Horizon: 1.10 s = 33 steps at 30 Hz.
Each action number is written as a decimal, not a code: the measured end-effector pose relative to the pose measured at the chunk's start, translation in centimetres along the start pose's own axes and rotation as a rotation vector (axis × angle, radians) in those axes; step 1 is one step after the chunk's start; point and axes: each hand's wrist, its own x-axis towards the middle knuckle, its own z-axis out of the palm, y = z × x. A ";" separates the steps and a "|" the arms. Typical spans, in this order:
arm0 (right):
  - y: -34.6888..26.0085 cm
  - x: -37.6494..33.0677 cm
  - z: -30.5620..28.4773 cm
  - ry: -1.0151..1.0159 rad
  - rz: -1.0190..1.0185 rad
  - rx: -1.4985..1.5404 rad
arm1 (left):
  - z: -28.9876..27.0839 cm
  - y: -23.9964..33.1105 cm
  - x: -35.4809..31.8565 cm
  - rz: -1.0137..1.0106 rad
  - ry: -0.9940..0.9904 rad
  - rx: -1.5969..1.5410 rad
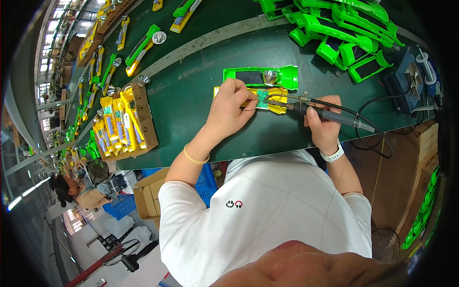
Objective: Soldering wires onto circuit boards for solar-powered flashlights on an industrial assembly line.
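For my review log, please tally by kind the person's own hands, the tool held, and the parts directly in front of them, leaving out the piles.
Hands: 2 (left hand, right hand)
Soldering iron: 1
Yellow casing: 1
Green circuit board: 1
Green housing: 1
Silver reflector: 1
Total: 7

Loose white short-sleeved tee (287, 215), two tiny face doodles (234, 204) on it, one black, one reddish. Thin yellowish band (196, 158) behind the bare left hand (231, 105), white wrist strap (333, 154) behind the bare right hand (323, 125).
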 end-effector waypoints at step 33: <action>-1.1 -0.1 -0.4 0.042 0.017 0.056 | -3.0 0.9 -1.7 -0.231 -0.102 -0.248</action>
